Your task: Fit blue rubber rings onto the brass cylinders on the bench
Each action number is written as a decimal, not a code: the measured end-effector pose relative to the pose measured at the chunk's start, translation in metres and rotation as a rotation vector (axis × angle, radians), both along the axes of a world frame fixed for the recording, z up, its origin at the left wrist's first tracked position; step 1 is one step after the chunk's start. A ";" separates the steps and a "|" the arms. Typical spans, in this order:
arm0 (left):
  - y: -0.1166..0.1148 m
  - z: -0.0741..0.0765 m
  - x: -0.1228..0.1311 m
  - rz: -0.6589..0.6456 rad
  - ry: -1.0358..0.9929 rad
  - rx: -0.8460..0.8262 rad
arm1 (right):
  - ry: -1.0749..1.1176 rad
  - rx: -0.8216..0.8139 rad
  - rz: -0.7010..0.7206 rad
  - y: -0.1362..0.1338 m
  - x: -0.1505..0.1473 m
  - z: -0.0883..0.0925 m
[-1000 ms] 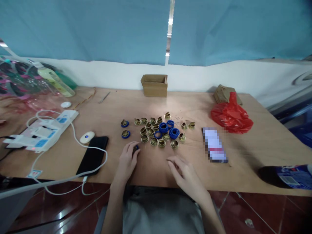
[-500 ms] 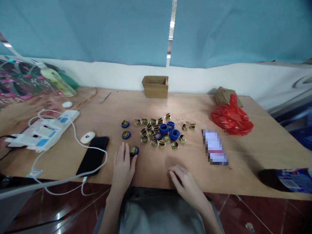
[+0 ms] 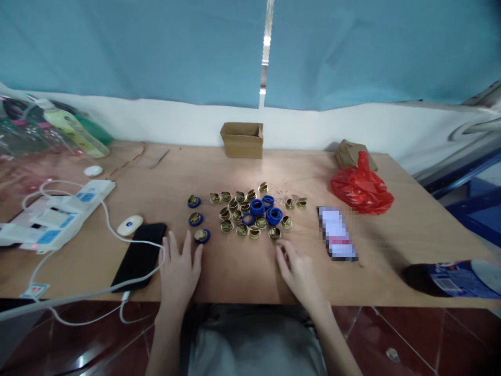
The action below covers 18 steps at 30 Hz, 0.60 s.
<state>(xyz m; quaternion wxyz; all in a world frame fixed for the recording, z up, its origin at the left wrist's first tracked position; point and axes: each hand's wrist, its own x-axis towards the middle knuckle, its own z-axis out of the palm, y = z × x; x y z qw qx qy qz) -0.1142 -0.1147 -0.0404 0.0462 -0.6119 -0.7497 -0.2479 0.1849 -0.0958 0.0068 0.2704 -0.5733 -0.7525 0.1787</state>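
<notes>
My left hand rests on the table with its fingers spread, holding nothing. Just beyond its thumb and fingers sits a brass-coloured metal piece with a blue ring around its base. Two similar ringed pieces, a middle one and a far one, form a column with it. My right hand is loosely curled, thumb and fingers apart, with nothing visible in it. Its fingertips are close to a brass piece at the near edge of a cluster. Loose blue rings lie among several brass pieces.
A cardboard box stands at the back. To the right are a lit phone, a red plastic bag and a dark bottle. On the left lie a black phone, white cables and a power strip.
My left hand has drawn back from the nearest ringed piece, leaving it in the column. My right hand has moved forward to the brass cluster. The view has shifted slightly right.
</notes>
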 end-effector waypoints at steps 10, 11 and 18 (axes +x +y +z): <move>0.007 0.023 0.044 -0.277 -0.223 0.253 | -0.522 -0.112 -0.004 0.071 -0.001 0.039; 0.005 0.022 0.053 -0.338 -0.242 0.229 | -0.564 -0.126 0.022 0.077 0.000 0.041; 0.002 0.015 0.103 -0.552 -0.357 0.098 | -0.585 -0.101 0.127 0.094 0.005 0.036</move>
